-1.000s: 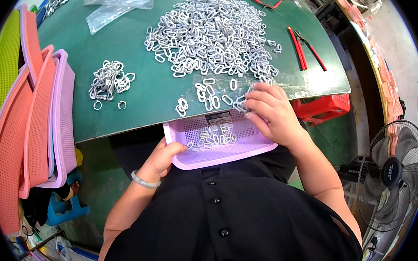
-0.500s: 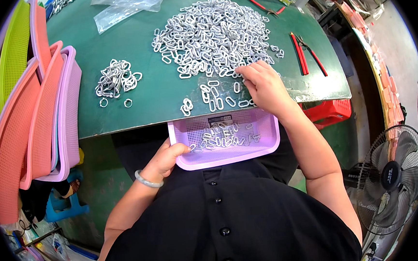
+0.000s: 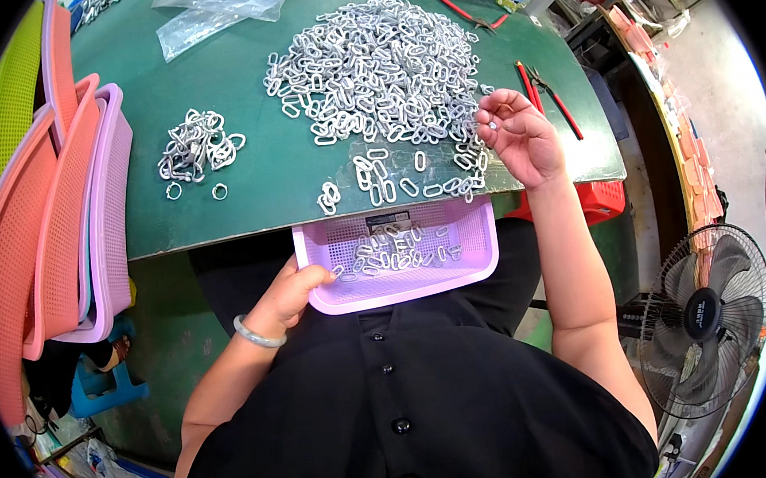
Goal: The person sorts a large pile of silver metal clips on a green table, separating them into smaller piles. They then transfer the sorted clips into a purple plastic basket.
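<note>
My left hand (image 3: 291, 292) grips the left end of a purple plastic basket (image 3: 405, 295), its thumb over the rim. The basket sits against the table's front edge, over my lap, with several grey chain links (image 3: 393, 249) scattered on its bottom. Above the table, to the right of the loose links, my right hand (image 3: 522, 136) is raised with the palm turned up and the fingers curled. A small pale bit shows at its fingertips, too small to name. A large heap of grey oval links (image 3: 380, 70) covers the table's middle; some loose links (image 3: 378, 173) lie nearer me.
On the left of the green table (image 3: 247, 195) is a small pile of links (image 3: 199, 145). Two red-handled pliers (image 3: 556, 107) (image 3: 469, 9) lie to the right. Stacked baskets (image 3: 71, 216) stand far left, a fan (image 3: 704, 314) at right, and a clear plastic bag (image 3: 225, 10) behind.
My right hand has lifted away from the heap's near edge toward the right and turned palm up. More links lie near the table edge at its left. My left hand still holds the basket.
</note>
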`<move>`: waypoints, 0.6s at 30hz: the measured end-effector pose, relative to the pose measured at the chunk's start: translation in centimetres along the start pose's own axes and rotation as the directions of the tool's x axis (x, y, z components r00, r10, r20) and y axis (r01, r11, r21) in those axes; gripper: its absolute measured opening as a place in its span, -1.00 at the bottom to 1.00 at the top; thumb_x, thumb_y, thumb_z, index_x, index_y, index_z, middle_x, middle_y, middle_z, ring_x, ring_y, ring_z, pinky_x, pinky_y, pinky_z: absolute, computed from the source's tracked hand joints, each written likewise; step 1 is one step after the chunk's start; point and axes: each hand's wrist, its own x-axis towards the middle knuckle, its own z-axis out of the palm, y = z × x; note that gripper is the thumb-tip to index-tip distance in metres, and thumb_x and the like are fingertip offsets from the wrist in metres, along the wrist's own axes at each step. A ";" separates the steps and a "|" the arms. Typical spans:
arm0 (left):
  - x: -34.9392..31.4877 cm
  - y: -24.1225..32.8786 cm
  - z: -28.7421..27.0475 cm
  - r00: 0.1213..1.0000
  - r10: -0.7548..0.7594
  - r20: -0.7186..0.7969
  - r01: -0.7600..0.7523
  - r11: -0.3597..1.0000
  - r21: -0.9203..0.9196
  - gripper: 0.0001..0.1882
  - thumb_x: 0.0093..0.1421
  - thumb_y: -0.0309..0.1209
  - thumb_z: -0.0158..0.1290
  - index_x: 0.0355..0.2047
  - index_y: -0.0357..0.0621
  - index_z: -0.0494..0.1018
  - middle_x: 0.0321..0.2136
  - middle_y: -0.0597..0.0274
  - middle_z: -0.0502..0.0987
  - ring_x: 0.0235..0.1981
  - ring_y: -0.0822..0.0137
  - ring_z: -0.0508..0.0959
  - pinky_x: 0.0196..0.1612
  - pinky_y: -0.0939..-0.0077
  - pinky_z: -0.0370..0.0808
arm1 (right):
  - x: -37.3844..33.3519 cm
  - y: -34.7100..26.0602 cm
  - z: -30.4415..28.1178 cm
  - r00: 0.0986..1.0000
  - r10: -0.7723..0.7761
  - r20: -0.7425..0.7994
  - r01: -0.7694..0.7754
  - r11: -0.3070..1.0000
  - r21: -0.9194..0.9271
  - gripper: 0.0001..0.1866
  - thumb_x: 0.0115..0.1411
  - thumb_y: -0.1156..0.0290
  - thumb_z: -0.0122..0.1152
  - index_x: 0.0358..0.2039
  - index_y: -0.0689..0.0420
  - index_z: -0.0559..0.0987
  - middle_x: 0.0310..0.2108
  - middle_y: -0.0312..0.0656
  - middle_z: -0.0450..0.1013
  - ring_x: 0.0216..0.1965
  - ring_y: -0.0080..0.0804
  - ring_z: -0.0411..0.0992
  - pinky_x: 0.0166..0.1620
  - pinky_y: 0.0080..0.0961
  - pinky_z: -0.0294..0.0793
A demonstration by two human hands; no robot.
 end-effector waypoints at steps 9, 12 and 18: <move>0.0 -0.2 -0.2 1.000 0.000 -0.019 0.000 1.000 0.006 -0.50 -0.10 -0.56 -0.10 -0.05 -0.34 0.26 -0.22 0.10 0.44 -0.17 0.26 0.45 -0.06 0.42 0.36 | -0.2 2.5 2.3 0.885 -0.175 0.432 0.360 -0.332 -0.872 -0.68 -0.12 0.48 0.16 -0.27 0.12 0.42 -0.44 -0.14 0.38 -0.36 -0.17 0.39 -0.32 -0.37 0.40; 0.1 -0.4 -0.3 1.000 0.003 -0.020 -0.003 1.000 -0.002 -0.49 -0.10 -0.56 -0.10 -0.04 -0.34 0.25 -0.21 0.10 0.44 -0.16 0.26 0.45 -0.05 0.42 0.36 | 0.4 3.2 1.5 0.827 -0.173 0.535 0.360 -0.567 -0.741 -0.72 -0.09 0.49 0.12 -0.28 0.12 0.42 -0.46 -0.16 0.38 -0.35 -0.19 0.40 -0.32 -0.35 0.40; 0.1 -0.8 -0.7 1.000 0.021 -0.005 -0.021 1.000 -0.017 -0.50 -0.09 -0.56 -0.10 -0.04 -0.34 0.26 -0.20 0.10 0.43 -0.17 0.27 0.45 -0.05 0.43 0.36 | 1.5 2.0 1.5 0.940 -0.295 0.173 0.245 0.227 -0.943 -0.79 -0.02 0.60 0.07 -0.31 0.23 0.50 -0.51 -0.27 0.43 -0.46 -0.60 0.38 -0.35 -0.67 0.36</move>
